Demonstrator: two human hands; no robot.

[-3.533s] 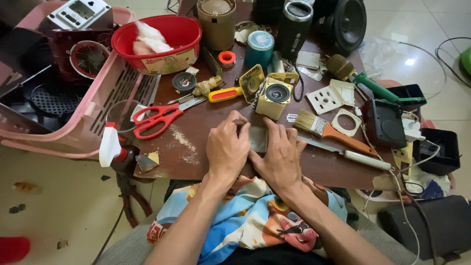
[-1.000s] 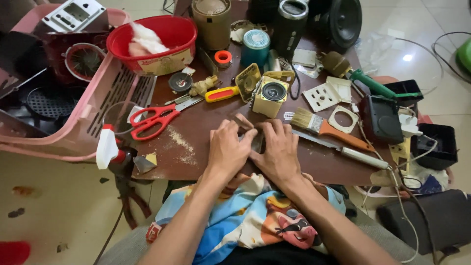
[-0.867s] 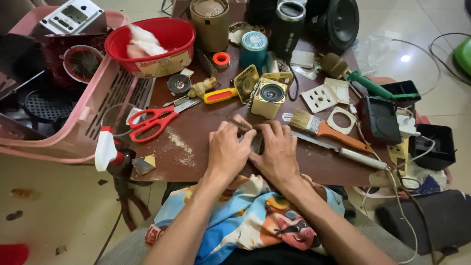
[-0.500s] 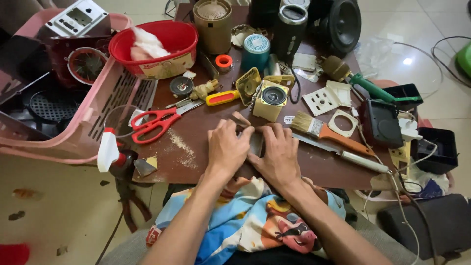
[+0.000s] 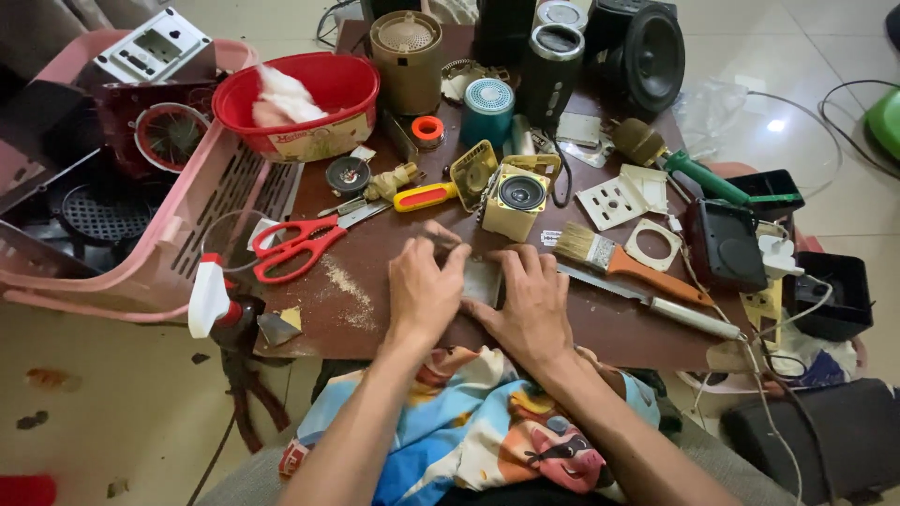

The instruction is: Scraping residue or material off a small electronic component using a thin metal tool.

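Far left sits the pink basket point(image 5: 141, 281), then the red scissors point(image 5: 295, 245) on the brown table point(image 5: 609, 328). My left hand point(image 5: 424, 290) lies flat on the table's near edge, fingers together and curled down over the left side of a small grey plate point(image 5: 484, 279). My right hand point(image 5: 532, 302) presses on its right side, fingers slightly spread, tips at the top edge. The plate lies flat between both hands, just below the yellow speaker box point(image 5: 514, 199). It looks thin, stiff and light, likely smooth enough to skid on the dusty wood, so I would grip it by the side edges, not the face. A paintbrush point(image 5: 619, 260) lies to the right.
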